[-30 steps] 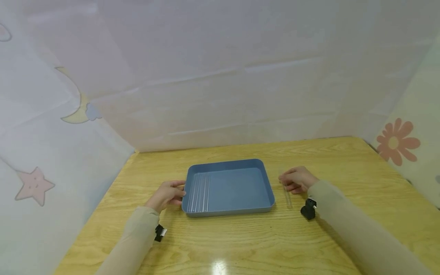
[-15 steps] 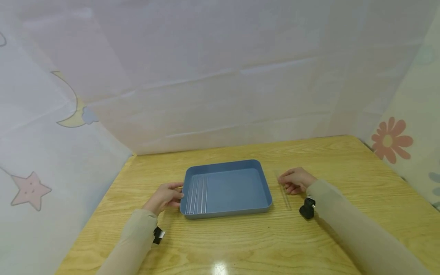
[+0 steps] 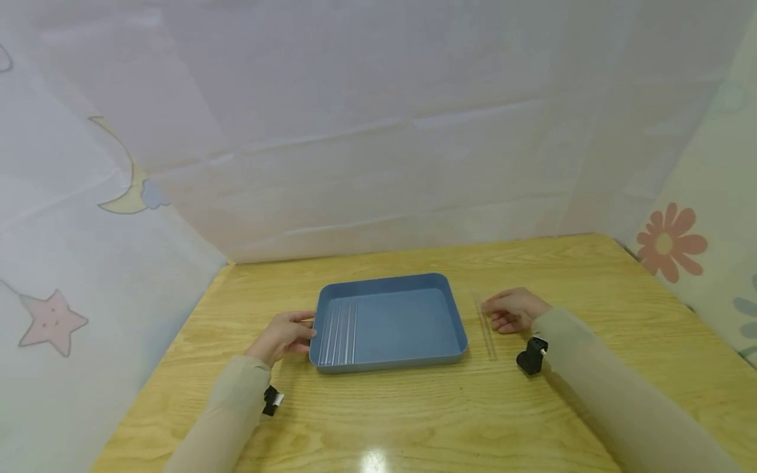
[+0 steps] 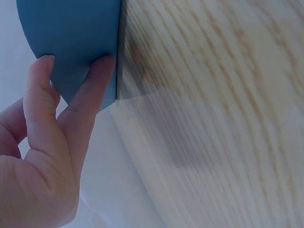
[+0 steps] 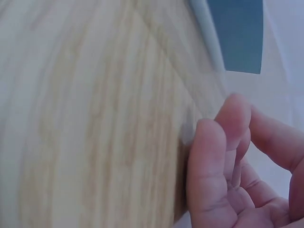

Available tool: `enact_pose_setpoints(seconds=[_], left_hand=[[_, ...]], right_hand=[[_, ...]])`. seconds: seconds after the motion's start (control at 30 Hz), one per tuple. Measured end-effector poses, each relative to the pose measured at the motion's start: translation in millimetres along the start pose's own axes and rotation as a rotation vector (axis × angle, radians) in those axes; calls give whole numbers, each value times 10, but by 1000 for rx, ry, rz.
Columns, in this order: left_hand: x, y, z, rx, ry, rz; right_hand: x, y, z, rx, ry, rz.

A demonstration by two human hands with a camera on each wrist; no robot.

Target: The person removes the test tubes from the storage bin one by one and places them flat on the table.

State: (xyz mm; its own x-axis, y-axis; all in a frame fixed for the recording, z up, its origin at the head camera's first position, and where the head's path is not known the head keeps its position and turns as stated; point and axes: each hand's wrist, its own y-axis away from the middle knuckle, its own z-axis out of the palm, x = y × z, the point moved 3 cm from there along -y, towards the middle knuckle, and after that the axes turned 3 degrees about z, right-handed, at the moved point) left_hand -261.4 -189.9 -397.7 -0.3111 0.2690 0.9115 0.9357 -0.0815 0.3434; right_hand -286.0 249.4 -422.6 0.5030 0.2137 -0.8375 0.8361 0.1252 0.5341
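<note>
A shallow blue tray (image 3: 408, 328) lies on the table with several clear rods (image 3: 339, 335) side by side along its left end. At the tray's left wall is my left hand (image 3: 285, 336); its fairly straight fingers touch the outer side, as the left wrist view also shows with a fingertip (image 4: 105, 61) against the blue wall. Just right of the tray, my right hand (image 3: 514, 309) pinches another clear rod (image 3: 487, 338) between thumb and fingertips. In the right wrist view the fingertips (image 5: 232, 111) meet, and the see-through rod is hard to make out.
The wooden table (image 3: 378, 420) runs back to a pale cloth wall (image 3: 378, 131). Patterned cloth with a pink star (image 3: 53, 322) hangs at the left, and one with a red flower (image 3: 671, 243) at the right. Each wrist wears a small black camera (image 3: 531, 358).
The rod at my right hand has shifted slightly left, and its far end now shows beyond the fingertips. My left hand stays at the tray; the head view has turned a little.
</note>
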Motion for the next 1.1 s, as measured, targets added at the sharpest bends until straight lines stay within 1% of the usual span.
enact_pose_setpoints(seconds=[0.17, 0.37, 0.47, 0.73, 0.87, 0.97, 1.1], left_hand=[[-3, -9, 0, 10, 1, -7], [-13, -27, -8, 24, -8, -11], [-14, -22, -12, 17, -7, -1], [-27, -15, -6, 17, 6, 1], [-22, -29, -11, 4, 16, 7], [-11, -39, -16, -6, 16, 13], [-14, -43, -18, -2, 20, 7]], right_hand=[[-15, 47, -11, -16, -42, -1], [-69, 98, -44, -65, -65, -13], [-105, 116, -44, -87, -86, -20], [-192, 186, 29, -122, -139, -49], [-258, 214, 70, -143, -172, -56], [-313, 217, 95, -150, -171, -65], [-371, 217, 148, -146, -170, -65]])
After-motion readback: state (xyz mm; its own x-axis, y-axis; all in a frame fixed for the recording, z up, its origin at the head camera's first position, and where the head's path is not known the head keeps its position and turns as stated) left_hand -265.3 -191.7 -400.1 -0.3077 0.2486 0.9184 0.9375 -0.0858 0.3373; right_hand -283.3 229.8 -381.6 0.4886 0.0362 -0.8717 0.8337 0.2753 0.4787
